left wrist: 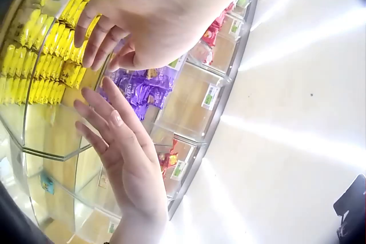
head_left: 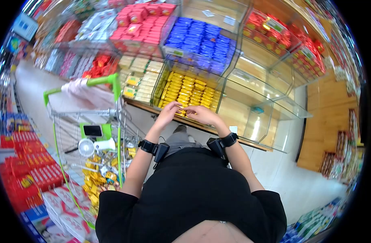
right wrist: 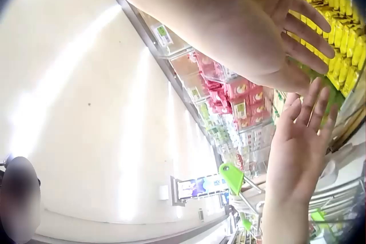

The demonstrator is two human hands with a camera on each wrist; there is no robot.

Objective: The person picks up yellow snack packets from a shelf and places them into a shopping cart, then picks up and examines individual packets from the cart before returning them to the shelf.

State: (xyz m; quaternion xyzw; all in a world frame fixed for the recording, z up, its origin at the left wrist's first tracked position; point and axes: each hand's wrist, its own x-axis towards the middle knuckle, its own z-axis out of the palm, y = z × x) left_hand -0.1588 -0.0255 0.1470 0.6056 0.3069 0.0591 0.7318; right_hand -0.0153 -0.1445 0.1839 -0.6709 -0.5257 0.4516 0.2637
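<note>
Small yellow packets (head_left: 187,91) lie stacked in rows in a clear bin right in front of the person. My left hand (head_left: 168,114) hovers at the near edge of that bin, fingers loosely bent and holding nothing. Facing it from the other side, my right hand (head_left: 203,115) has its fingers extended, also without anything in them. In the left wrist view the fingers of both hands point toward the yellow packets (left wrist: 48,64). The right wrist view shows the two palms close together beside the same packets (right wrist: 343,38).
Blue packets (head_left: 197,40), pink packets (head_left: 141,22) and cream packets (head_left: 141,75) fill neighbouring bins. A shopping cart (head_left: 120,101) stands at the left with loose wrapped items, a phone (head_left: 92,130) and a small fan (head_left: 86,148). Red boxes (head_left: 27,162) are stacked beyond it.
</note>
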